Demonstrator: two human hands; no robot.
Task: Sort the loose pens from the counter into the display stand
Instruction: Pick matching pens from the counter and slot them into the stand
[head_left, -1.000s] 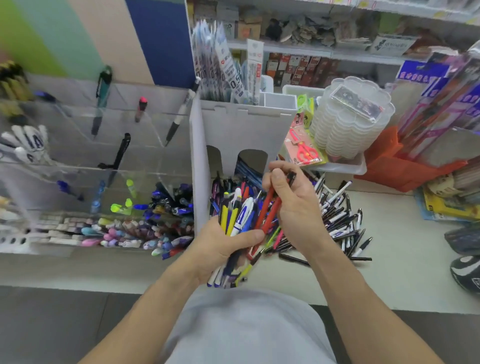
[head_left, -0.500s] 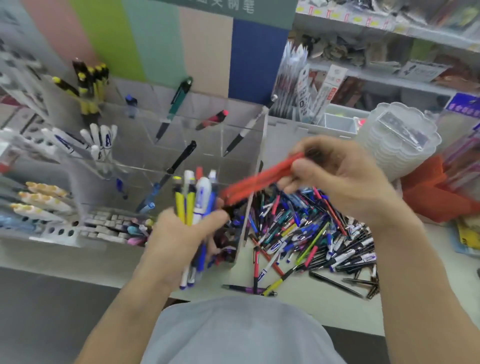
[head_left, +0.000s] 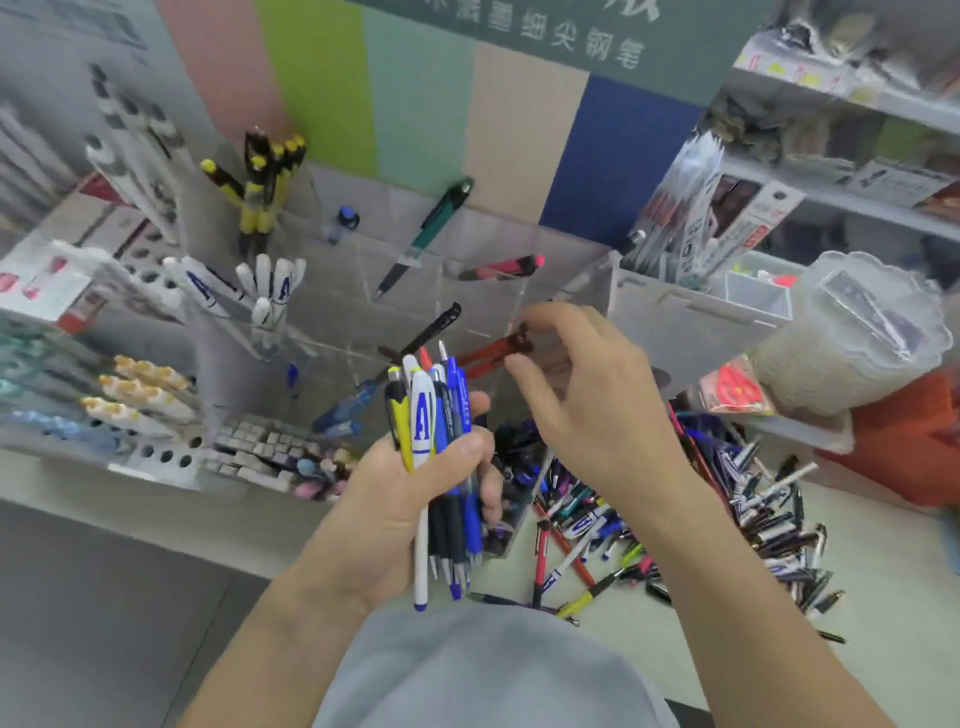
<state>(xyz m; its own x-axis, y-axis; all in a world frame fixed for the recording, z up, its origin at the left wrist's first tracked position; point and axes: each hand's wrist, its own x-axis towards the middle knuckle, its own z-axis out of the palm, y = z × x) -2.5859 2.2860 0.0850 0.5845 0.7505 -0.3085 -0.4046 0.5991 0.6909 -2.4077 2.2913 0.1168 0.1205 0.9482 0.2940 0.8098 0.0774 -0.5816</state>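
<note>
Right hand (head_left: 587, 395) lowered red pens (head_left: 491, 349) (fingers loosening) into stand (head_left: 467, 291).

A stationery shop: a clear acrylic display stand (head_left: 483, 291) with pens in separate compartments, a heap of loose pens (head_left: 675, 514) on the counter (head_left: 883, 597), and shelves (head_left: 857, 156) of what look like packaged goods.

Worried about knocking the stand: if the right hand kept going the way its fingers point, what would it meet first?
Probably the red pens at the right hand's fingertips, then the clear display stand wall; depth is unclear.
</note>
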